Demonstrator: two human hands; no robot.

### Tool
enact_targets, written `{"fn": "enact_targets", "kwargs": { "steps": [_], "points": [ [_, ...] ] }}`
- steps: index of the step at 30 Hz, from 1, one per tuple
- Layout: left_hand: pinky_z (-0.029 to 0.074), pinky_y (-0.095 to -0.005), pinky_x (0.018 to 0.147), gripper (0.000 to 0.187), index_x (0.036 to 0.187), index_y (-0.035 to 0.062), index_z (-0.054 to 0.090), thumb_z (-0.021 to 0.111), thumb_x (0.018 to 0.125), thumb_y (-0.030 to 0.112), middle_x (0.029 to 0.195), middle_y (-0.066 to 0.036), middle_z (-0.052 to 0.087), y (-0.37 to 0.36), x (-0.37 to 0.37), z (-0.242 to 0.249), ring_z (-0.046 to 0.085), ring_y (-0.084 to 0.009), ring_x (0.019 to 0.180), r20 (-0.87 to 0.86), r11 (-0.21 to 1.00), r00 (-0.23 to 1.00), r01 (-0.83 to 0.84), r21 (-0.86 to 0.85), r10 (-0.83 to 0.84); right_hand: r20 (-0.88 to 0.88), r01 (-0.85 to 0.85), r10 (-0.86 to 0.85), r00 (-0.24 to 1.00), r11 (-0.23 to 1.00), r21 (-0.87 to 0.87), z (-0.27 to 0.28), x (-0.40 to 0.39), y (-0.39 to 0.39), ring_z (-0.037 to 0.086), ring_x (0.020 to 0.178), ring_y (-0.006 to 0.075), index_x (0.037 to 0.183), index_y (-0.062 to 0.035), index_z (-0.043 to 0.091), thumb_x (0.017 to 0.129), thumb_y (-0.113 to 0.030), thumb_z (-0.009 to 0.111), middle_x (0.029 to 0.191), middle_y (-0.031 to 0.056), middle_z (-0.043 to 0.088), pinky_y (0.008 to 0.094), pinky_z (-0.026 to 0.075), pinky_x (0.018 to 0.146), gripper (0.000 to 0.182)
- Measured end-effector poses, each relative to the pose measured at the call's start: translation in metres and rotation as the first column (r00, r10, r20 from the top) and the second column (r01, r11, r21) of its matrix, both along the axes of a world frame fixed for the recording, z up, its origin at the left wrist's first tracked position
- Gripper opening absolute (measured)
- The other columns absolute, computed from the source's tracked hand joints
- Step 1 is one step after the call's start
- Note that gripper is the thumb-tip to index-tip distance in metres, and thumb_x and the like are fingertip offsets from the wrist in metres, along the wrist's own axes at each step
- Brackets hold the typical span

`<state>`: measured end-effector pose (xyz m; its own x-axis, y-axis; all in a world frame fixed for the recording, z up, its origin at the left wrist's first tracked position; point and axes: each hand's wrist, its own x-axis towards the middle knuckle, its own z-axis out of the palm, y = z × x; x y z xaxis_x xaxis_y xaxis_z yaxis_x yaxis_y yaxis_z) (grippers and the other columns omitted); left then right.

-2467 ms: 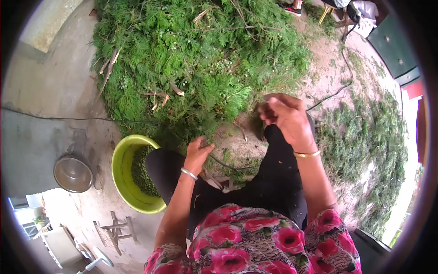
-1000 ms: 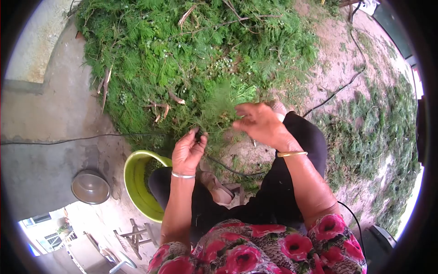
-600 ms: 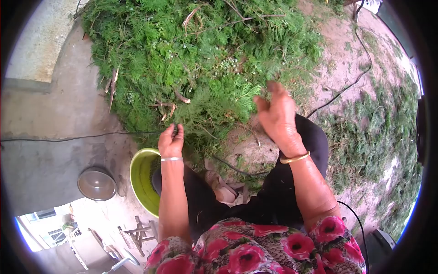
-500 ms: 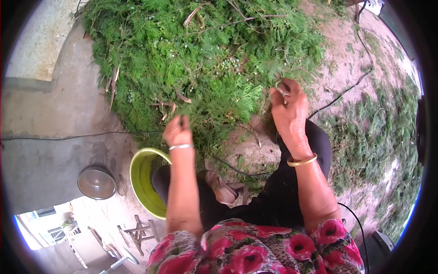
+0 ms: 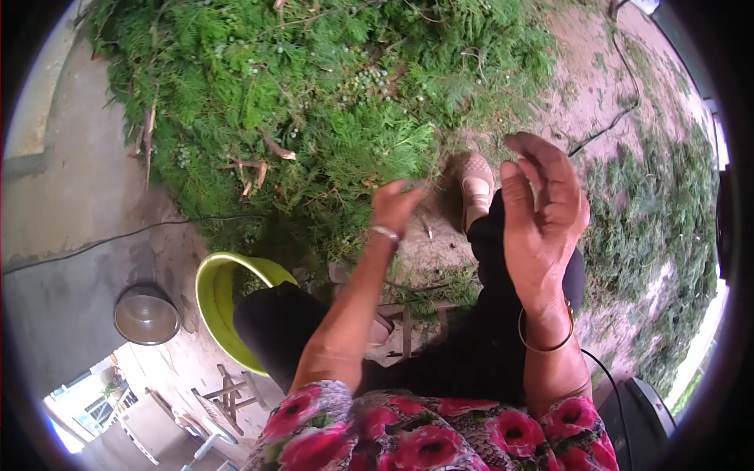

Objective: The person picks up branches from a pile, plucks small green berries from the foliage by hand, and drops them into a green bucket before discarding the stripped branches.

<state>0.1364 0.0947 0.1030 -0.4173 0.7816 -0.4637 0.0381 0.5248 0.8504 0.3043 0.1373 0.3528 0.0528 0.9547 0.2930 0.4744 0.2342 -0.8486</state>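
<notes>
A big heap of green conifer branches (image 5: 314,102) with pale berries fills the top of the head view. My left hand (image 5: 398,206), a silver bangle at its wrist, hovers by the heap's lower edge; its fingers are blurred, and whether they hold anything is unclear. Raised above my knee at the right is my right hand (image 5: 547,200), with a gold bangle. Its fingers are curved and apart from the thumb, and nothing shows between them. The yellow-green bucket (image 5: 212,302) stands beside my knee; the knee hides part of it.
A metal bowl (image 5: 147,315) sits on the ground at the left, above a wooden stool (image 5: 228,392). A black cable (image 5: 102,245) crosses the floor. My shoe (image 5: 476,179) rests near the heap. More cut greenery (image 5: 644,243) lies at the right.
My left hand has moved right, away from the bucket. My right hand has shifted right and its fingers have opened. The head view has shifted, and my shoe now shows beside the heap.
</notes>
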Motion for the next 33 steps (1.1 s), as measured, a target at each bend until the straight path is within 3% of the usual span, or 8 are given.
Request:
{"fn": "enact_targets", "kwargs": {
  "steps": [1,3,7,12,16,18,24,33],
  "points": [
    [0.05,-0.0284,0.061,0.027,0.093,0.0036,0.068,0.074,0.07,0.017,0.073,-0.01,0.066,-0.01,-0.02,0.002,0.061,-0.0173,0.063,0.096,0.987,0.99,-0.086,-0.139,0.1,-0.015,-0.048,0.048,0.999,0.999,-0.015,0.001,-0.003,0.0,0.062,0.086,0.0258,0.108,-0.0024,0.057,0.082,-0.003,0.062,0.093,0.0138,0.063,0.034,0.047,0.08,0.026],
    [0.049,-0.039,0.076,0.039,0.102,0.0038,0.064,0.071,0.07,0.026,0.095,-0.016,0.065,-0.032,-0.075,-0.055,0.062,-0.0305,0.089,-0.599,0.959,0.763,0.091,-0.269,-0.241,-0.029,-0.13,0.129,0.991,0.991,-0.027,0.005,-0.007,0.001,0.063,0.077,0.023,0.103,-0.0016,0.056,0.081,0.0,0.062,0.085,0.0132,0.062,0.0315,0.048,0.071,0.023],
    [0.049,-0.0438,0.084,0.066,0.13,0.0019,0.046,0.072,0.072,0.021,0.116,-0.022,0.058,-0.019,-0.14,-0.034,0.056,-0.039,0.106,-0.638,0.8,0.518,0.174,-0.574,-0.57,-0.12,-0.158,0.142,0.983,0.978,-0.134,0.004,-0.01,0.001,0.062,0.069,0.0205,0.101,-0.001,0.056,0.08,0.003,0.061,0.082,0.0132,0.06,0.0292,0.048,0.064,0.023],
    [0.032,-0.0392,0.107,0.087,0.141,-0.0011,0.029,0.073,0.073,0.03,0.14,-0.024,0.037,-0.006,-0.165,-0.075,0.036,-0.035,0.13,-0.304,0.765,0.821,0.227,-0.603,-0.483,-0.203,-0.191,0.17,0.964,0.977,-0.089,-0.004,-0.01,0.004,0.061,0.066,0.0267,0.098,0.0009,0.054,0.078,0.006,0.061,0.083,0.0148,0.058,0.0307,0.047,0.06,0.023],
    [0.039,-0.0378,0.101,0.091,0.136,-0.0068,0.035,0.08,0.065,0.031,0.132,-0.026,0.046,-0.016,-0.131,-0.088,0.045,-0.0378,0.122,-0.363,0.74,0.747,0.247,-0.626,-0.556,-0.135,-0.224,0.207,0.969,0.965,-0.135,-0.002,-0.009,0.005,0.061,0.072,0.0336,0.096,0.0015,0.053,0.076,0.007,0.061,0.083,0.0163,0.059,0.0335,0.048,0.064,0.022],
    [0.05,-0.0358,0.083,0.063,0.118,-0.0085,0.055,0.078,0.067,0.02,0.107,-0.021,0.064,-0.041,-0.125,-0.132,0.063,-0.033,0.096,-0.413,0.879,0.844,0.133,-0.459,-0.343,-0.151,-0.227,0.207,0.967,0.965,-0.129,-0.004,-0.011,0.005,0.061,0.071,0.0338,0.096,0.0014,0.053,0.075,0.006,0.062,0.081,0.0166,0.059,0.0343,0.048,0.063,0.023],
    [0.043,-0.0246,0.058,0.013,0.079,-0.0087,0.066,0.068,0.071,0.001,0.067,-0.004,0.062,-0.057,-0.068,0.01,0.053,-0.0094,0.06,0.1,0.975,0.971,-0.211,-0.064,0.216,-0.084,-0.31,0.299,0.951,0.926,-0.215,-0.004,-0.013,0.002,0.062,0.07,0.038,0.09,0.0028,0.056,0.076,0.002,0.062,0.076,0.0211,0.062,0.0382,0.048,0.059,0.015],
    [0.043,-0.0216,0.056,0.013,0.087,-0.0072,0.067,0.063,0.075,-0.004,0.068,-0.003,0.061,-0.103,-0.068,0.188,0.054,-0.0078,0.06,-0.085,0.913,0.943,-0.284,0.292,0.321,-0.081,-0.541,0.54,0.838,0.8,-0.259,-0.006,-0.039,-0.02,0.063,0.066,0.0361,0.087,0.0026,0.062,0.078,-0.005,0.064,0.073,0.0208,0.063,0.0381,0.048,0.057,0.012]
  ]
}}
